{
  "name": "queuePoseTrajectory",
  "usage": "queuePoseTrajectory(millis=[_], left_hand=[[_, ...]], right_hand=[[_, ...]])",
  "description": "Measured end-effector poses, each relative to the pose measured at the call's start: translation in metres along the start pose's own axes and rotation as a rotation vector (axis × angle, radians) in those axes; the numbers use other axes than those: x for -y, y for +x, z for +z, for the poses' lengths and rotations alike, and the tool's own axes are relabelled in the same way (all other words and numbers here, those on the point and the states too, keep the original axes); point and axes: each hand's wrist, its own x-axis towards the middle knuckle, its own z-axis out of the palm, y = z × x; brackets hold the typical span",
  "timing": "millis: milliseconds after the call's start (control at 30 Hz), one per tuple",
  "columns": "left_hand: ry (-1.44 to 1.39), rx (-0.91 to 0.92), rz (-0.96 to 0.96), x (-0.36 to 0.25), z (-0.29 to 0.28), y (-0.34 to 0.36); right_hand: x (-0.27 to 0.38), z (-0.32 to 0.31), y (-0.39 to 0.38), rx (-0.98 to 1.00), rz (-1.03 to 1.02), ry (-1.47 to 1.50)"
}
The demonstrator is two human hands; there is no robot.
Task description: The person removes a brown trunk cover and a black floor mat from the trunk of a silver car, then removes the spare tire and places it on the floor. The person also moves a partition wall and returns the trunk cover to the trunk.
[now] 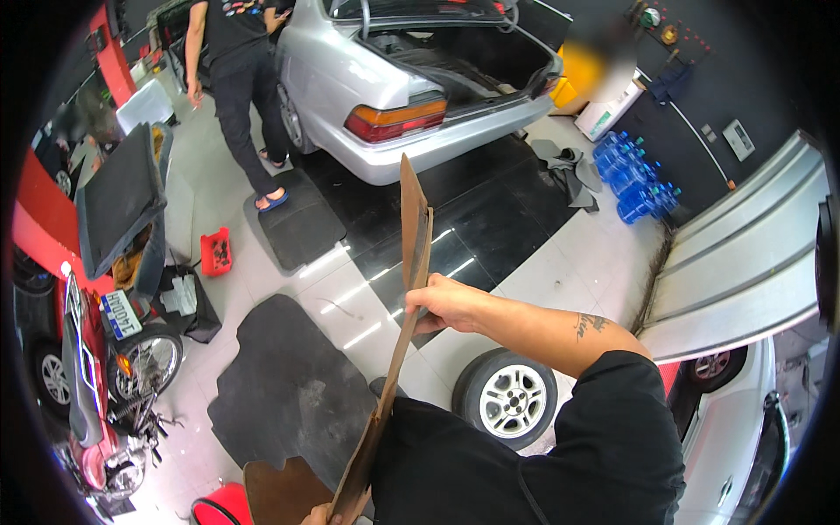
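Observation:
A long, thin brown board [415,236] stands on edge in front of me, seen almost side-on, with ragged, worn edges. My right hand [442,303] grips it around the middle, thumb and fingers on either side. At the lower edge of the view, my left hand [318,515] holds the board's near end; only part of that hand shows. A brown sheet [284,492] shows beside the near end, and I cannot tell whether it belongs to the same board. Beyond the board is a silver car [420,160] with its trunk open.
A dark mat [289,385] and a wheel [506,400] lie on the floor either side of me. A person [245,96] stands by the car on another mat [302,223]. A red motorcycle [96,394], red crate [216,252], seat part [122,206] and blue water bottles [632,179] stand around.

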Motion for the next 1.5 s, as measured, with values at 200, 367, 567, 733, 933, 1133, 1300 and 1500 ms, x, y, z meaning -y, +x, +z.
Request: queuePoseTrajectory(millis=[200, 367, 567, 733, 933, 1133, 1300, 1500], left_hand=[[0.039, 0.041, 0.131, -0.007, -0.006, 0.013], [0.138, 0.090, 0.208, -0.038, -0.006, 0.033], [0.175, 0.191, 0.192, -0.104, -0.009, 0.073], [0.209, 0.214, 0.272, -0.158, 0.001, 0.112], [0.226, 0.164, 0.458, -0.191, 0.034, 0.160], [0.173, 0.093, 0.583, -0.187, 0.073, 0.208], [0.177, 0.113, 0.729, -0.176, 0.093, 0.253], [0.233, 0.190, 0.857, -0.200, 0.109, 0.300]], right_hand=[[-0.011, -0.029, -0.041, -0.095, -0.027, 0.068], [-0.021, -0.072, -0.068, -0.207, -0.069, 0.156], [-0.015, -0.141, -0.090, -0.313, -0.117, 0.253], [-0.010, -0.208, -0.101, -0.339, -0.134, 0.295], [-0.025, -0.265, -0.098, -0.445, -0.191, 0.424], [-0.046, -0.281, -0.085, -0.539, -0.321, 0.497], [-0.060, -0.282, -0.086, -0.586, -0.342, 0.534], [-0.086, -0.306, -0.088, -0.690, -0.382, 0.640]])
